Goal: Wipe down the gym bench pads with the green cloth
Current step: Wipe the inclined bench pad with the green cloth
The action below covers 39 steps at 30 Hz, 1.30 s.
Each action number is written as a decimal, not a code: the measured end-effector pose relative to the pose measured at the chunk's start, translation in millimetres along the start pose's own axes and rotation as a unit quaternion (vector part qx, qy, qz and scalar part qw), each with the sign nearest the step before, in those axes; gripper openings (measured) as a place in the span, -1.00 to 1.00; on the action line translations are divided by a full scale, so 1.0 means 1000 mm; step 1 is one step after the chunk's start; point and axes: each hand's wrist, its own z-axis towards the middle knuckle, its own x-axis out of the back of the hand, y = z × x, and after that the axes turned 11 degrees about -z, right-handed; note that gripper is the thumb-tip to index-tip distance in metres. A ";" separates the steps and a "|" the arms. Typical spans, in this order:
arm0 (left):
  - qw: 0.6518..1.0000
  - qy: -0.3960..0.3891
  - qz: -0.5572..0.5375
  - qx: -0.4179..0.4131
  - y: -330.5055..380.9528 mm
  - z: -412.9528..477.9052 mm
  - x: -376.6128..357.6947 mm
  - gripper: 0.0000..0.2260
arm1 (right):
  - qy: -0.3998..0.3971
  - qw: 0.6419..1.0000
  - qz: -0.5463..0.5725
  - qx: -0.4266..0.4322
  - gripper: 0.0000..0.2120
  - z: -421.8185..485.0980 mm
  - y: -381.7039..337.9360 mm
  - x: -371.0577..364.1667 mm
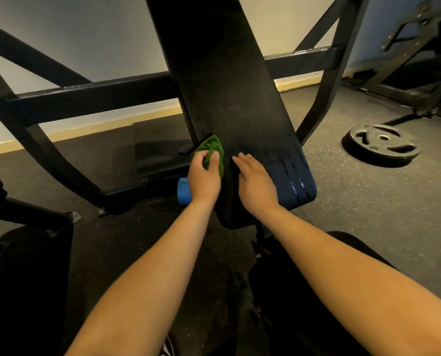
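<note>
A long black bench pad (229, 93) slopes up from its rounded lower end near me toward the wall. Wet streaks shine on the pad's lower right part. My left hand (203, 177) grips a bunched green cloth (212, 150) at the pad's left edge, near the lower end. Beside it, my right hand (256, 183) lies flat on the pad, fingers straight and pointing up-left. A second black pad (304, 291) lies low in the view under my right forearm.
The black steel frame (91, 92) crosses behind the pad. A blue cylinder (184, 190) stands on the floor just left of my left wrist. A black weight plate (382, 145) lies on the rubber floor at right. More equipment stands at far left and top right.
</note>
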 end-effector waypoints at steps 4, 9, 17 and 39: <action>0.999 -0.037 0.033 -0.008 -0.015 -0.009 -0.001 -0.76 | -0.015 1.000 0.004 0.000 -0.52 0.000 0.003 0.000; 0.998 -0.046 0.042 -0.008 -0.025 -0.050 0.006 -0.85 | -0.030 0.999 -0.012 -0.018 -0.39 -0.010 -0.011 -0.005; 0.988 -0.085 0.126 -0.015 -0.041 -0.101 0.021 -0.92 | -0.033 0.999 0.010 -0.016 -0.40 -0.017 -0.009 0.005; 0.985 -0.156 -0.027 -0.067 0.030 -0.038 0.026 -0.61 | 0.143 0.965 0.203 -0.085 -0.72 0.015 -0.021 0.045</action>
